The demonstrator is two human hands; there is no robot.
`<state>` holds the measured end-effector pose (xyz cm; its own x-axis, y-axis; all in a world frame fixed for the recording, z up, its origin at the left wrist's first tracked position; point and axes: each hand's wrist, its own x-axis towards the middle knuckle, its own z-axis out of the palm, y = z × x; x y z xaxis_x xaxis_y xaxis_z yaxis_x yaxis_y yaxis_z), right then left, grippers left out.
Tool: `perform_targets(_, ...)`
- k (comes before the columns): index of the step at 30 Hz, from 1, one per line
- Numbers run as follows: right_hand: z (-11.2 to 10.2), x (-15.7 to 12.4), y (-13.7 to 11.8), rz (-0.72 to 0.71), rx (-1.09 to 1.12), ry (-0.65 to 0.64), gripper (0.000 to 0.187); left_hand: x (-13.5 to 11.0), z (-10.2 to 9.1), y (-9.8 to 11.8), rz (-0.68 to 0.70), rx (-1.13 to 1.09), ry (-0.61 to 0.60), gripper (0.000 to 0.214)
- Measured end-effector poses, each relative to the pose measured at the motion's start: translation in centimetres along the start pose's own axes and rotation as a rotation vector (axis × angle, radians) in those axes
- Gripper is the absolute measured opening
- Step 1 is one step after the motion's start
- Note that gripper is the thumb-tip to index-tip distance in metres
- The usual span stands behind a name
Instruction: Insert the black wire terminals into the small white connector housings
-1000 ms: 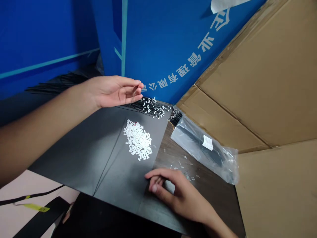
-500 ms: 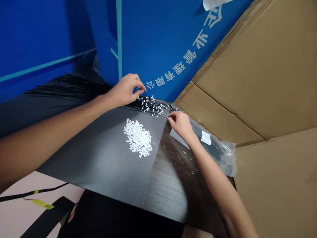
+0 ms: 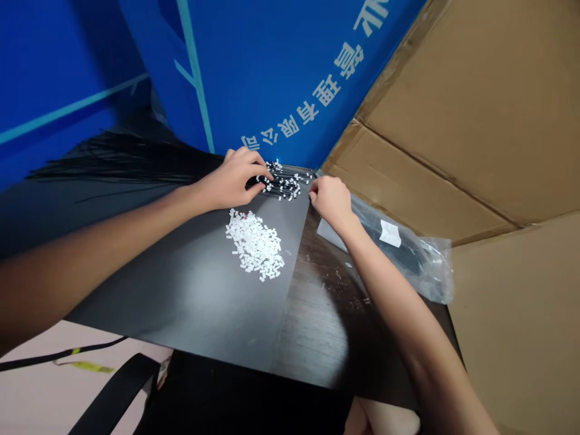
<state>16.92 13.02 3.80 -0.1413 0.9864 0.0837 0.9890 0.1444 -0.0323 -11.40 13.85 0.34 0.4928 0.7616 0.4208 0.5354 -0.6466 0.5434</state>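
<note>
Hands closer together than a second ago, yet apart: left hand (image 3: pixel 233 180) curled down onto black wire bundle with white-tipped ends (image 3: pixel 284 186), grip unclear; right hand (image 3: pixel 331 200) curled just right of bundle, fingers hiding any hold. Loose white plastic connectors (image 3: pixel 254 244) piled on black sheet (image 3: pixel 181 284), just below bundle.

The left fingers (image 3: pixel 260 172) cover part of the black wires (image 3: pixel 136 166), so any wire between them is hidden. The right fingers (image 3: pixel 315 194) curl under, their tips out of sight. Below those fingers, the specks (image 3: pixel 338 275) on the desk (image 3: pixel 312 344) are too small to identify, as is any print on the bag's label (image 3: pixel 390 233).
</note>
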Motion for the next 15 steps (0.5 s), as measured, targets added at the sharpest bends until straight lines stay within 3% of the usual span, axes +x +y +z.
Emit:
perform_targets(2,-0.5,-0.1,0.0,0.009,0.034,0.057,0.016,-0.5,0.5,2.1,0.037,-0.021,-0.095,0.027)
perform_targets(7,-2.9,0.0,-0.3,0.023,0.11,0.228,0.034,-2.4,2.0,6.1,0.153,-0.084,-0.329,0.024)
perform_targets(12,-7.5,-0.4,0.8,-0.063,0.324,0.675,0.021,-3.8,2.8,6.6,0.224,-0.063,-0.39,0.024)
perform_targets(15,-11.3,-1.7,2.6,-0.1,0.395,0.863,0.031,-4.1,3.2,6.5,0.228,-0.05,-0.378,0.021)
